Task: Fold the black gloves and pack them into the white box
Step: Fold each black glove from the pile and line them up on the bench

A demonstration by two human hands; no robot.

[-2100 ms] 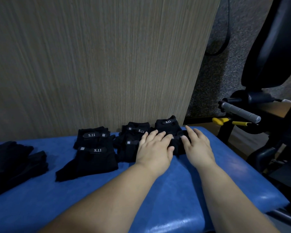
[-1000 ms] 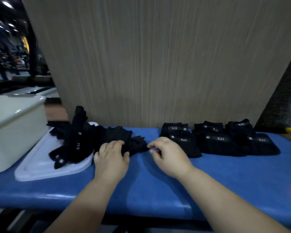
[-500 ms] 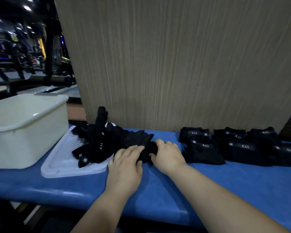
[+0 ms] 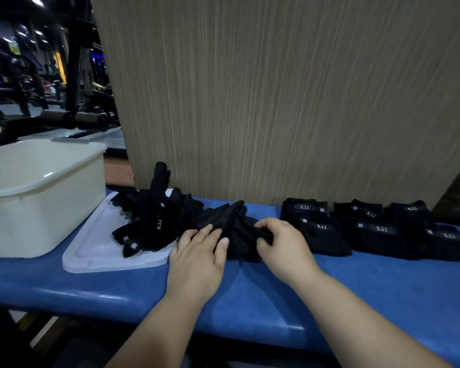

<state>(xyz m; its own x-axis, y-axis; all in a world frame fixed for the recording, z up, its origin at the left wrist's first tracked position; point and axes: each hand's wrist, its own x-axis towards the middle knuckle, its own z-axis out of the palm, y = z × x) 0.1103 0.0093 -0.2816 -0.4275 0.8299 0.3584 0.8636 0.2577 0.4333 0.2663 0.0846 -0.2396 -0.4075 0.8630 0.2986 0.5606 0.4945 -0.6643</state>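
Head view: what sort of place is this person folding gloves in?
Most likely a gym. The padded blue bench, the black machine frames at far left and the roller pads beneath them look like exercise equipment.

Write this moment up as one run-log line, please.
left hand: flat on loose glove | right hand: pinching same glove | folded gloves: rowed right | white box: far left, lid beside

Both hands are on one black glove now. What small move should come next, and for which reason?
Probably draw the loose glove away from the unfolded pile onto bare blue bench and spread it flat. The right hand pinches its edge, the left hand presses on it, and it lies crumpled against the pile, not ready for folding.
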